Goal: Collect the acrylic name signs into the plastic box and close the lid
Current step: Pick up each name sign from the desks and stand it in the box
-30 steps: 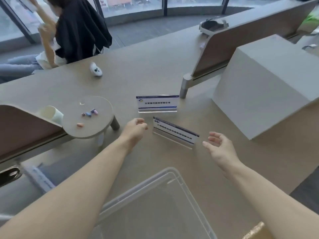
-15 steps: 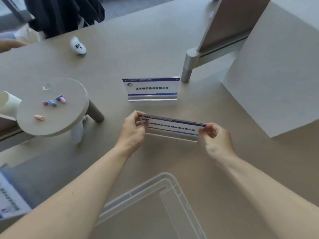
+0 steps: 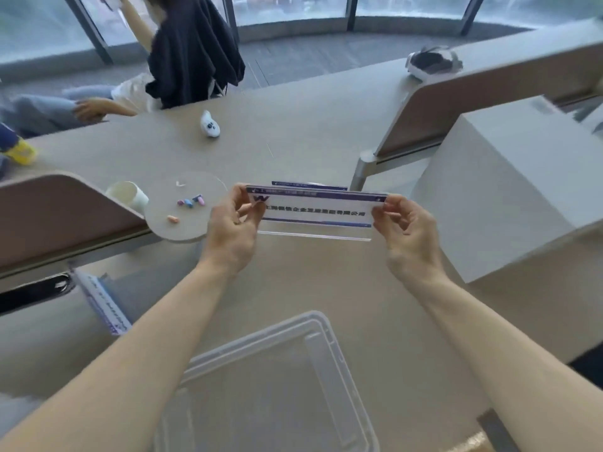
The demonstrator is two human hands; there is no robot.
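Left hand: we see the left hand (image 3: 230, 230) raised above the table, thumb and fingers pinching the left end of the held name sign (image 3: 315, 210).
Right hand: the right hand (image 3: 408, 233) pinches the sign's right end the same way, fingers curled behind the edge.
Held name sign: we find it clear of the table (image 3: 310, 135), long side level, its printed face toward us; a blue band runs along the top, a dark logo sits at the left, and one row of dark characters crosses the middle, too blurred for us to read. Its clear acrylic foot shows along the bottom edge.
Second name sign: only the blue top edge of the second name sign (image 3: 308, 184) shows, just behind the held one.
Third name sign: we spot a third name sign (image 3: 104, 301) at the left, below the curved partition (image 3: 55, 216), seen at a slant.
Plastic box: the plastic box (image 3: 321, 334) sits near us, below and between the forearms, open on top; we can see the table colour through it.
Round stand: the round stand (image 3: 186, 220) is just left of the left hand, with small coloured bits on it and a white cup (image 3: 127, 195) beside it.
Far side: a white controller (image 3: 209, 124) lies on the table, and a seated person (image 3: 192, 50) in a dark top is beyond it.
Right side: a large white block (image 3: 509, 184) stands on the table, near the right hand.
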